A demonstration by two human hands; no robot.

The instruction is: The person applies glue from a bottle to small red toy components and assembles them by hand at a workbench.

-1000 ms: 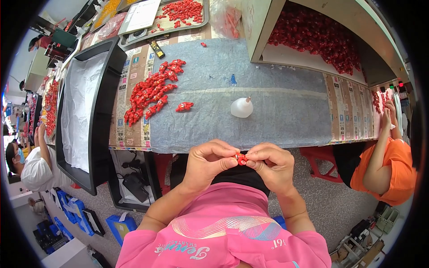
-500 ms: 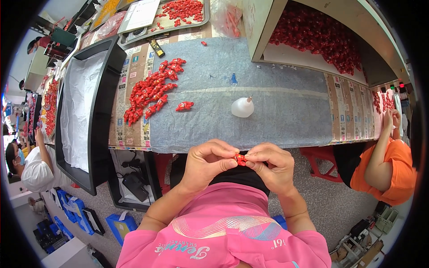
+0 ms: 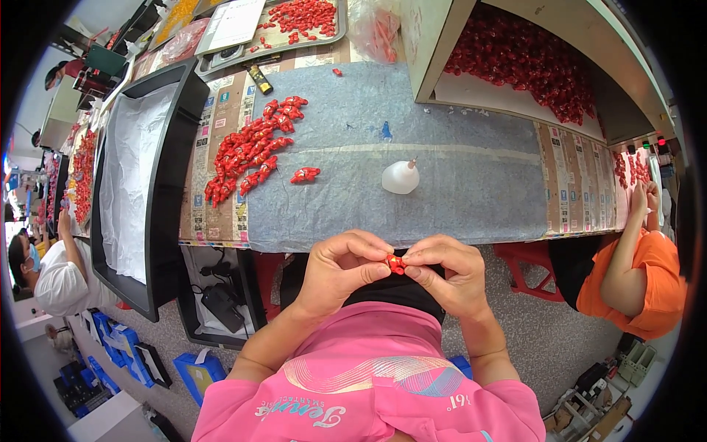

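Between my two hands, just off the table's front edge, is a small red figurine (image 3: 396, 264). My left hand (image 3: 344, 267) pinches its left side with thumb and fingertips. From the other side my right hand (image 3: 451, 274) grips it the same way. The fingertips cover much of the piece, so its exact shape is hard to make out. Beyond my hands stands a white squeeze bottle (image 3: 400, 177) with a thin tip. Left of it one red figurine (image 3: 305, 174) lies alone, beside a pile of similar red figurines (image 3: 250, 151).
A black tray (image 3: 173, 162) lined with white paper overhangs the table's left edge. A metal tray (image 3: 335, 33) of red parts lies at the back. An open-fronted box (image 3: 427, 74) heaped with red pieces stands back right. Co-workers sit on both sides.
My hands stay almost in place. The red figurine between my fingertips has turned slightly.
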